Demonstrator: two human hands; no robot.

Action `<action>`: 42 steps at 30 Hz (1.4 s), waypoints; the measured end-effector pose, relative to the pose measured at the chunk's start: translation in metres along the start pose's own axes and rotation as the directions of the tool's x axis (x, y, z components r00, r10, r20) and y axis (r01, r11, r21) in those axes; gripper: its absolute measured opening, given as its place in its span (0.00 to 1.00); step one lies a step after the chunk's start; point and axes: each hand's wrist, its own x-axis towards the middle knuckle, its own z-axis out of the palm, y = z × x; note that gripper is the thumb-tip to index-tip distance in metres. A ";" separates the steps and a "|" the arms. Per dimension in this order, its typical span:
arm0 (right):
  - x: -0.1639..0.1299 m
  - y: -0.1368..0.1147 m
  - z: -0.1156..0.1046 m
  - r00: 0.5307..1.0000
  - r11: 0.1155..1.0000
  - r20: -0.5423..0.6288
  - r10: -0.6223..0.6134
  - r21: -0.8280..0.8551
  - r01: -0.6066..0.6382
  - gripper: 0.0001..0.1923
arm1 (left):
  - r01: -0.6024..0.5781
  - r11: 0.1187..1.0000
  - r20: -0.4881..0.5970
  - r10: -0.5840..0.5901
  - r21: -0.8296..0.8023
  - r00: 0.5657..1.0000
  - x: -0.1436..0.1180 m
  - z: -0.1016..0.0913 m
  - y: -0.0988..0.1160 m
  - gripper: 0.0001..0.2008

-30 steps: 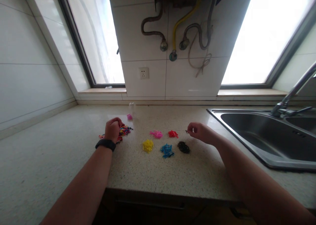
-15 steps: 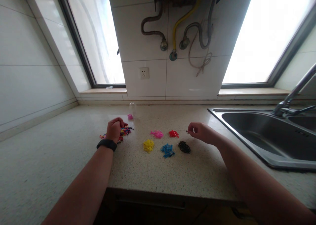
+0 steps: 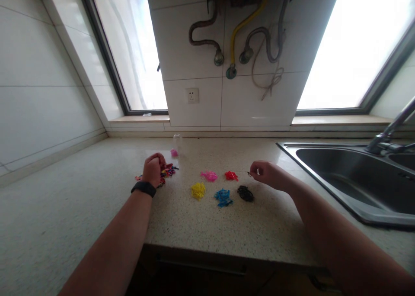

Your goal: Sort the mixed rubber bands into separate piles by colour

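Observation:
My left hand [image 3: 153, 168], with a black wristband, rests closed on a mixed heap of coloured rubber bands [image 3: 168, 172] on the speckled countertop [image 3: 207, 226]. My right hand [image 3: 267, 174] pinches a small black band between thumb and finger, a little above the counter. Left of and below it lie sorted small piles: pink [image 3: 209, 175], red [image 3: 231, 175], yellow [image 3: 197, 191], blue [image 3: 222, 197] and black [image 3: 245, 194]. Whether the left fingers hold a band is hidden.
A steel sink [image 3: 350, 179] with a tap [image 3: 391, 131] fills the right. A small clear bottle [image 3: 177, 141] and a pink item [image 3: 174, 152] stand behind the mixed heap. Tiled wall, a socket [image 3: 192, 95], pipes and two windows lie beyond.
Both hands stay almost where they were; the view has shifted slightly right. The left fingers have curled tighter over the mixed heap.

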 end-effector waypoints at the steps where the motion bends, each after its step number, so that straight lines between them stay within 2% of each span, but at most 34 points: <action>1: 0.000 0.000 0.000 1.000 1.000 0.005 0.000 0.002 0.000 0.03 | 0.002 1.000 0.003 -0.002 -0.014 1.000 0.000 0.000 0.001 0.04; 9: 0.000 -0.001 0.000 1.000 1.000 0.029 0.010 -0.001 -0.010 0.04 | 0.018 0.998 0.001 -0.018 -0.055 1.000 0.001 0.000 0.002 0.04; 23: 0.000 -0.004 0.001 0.999 1.000 0.047 0.002 0.016 -0.003 0.04 | 0.037 0.999 -0.026 -0.037 -0.016 0.999 -0.002 0.005 0.006 0.04; 42: 0.001 -0.005 0.001 0.998 1.000 0.056 0.001 0.015 -0.002 0.03 | 0.054 0.999 -0.014 -0.054 0.001 0.998 0.002 0.000 -0.003 0.03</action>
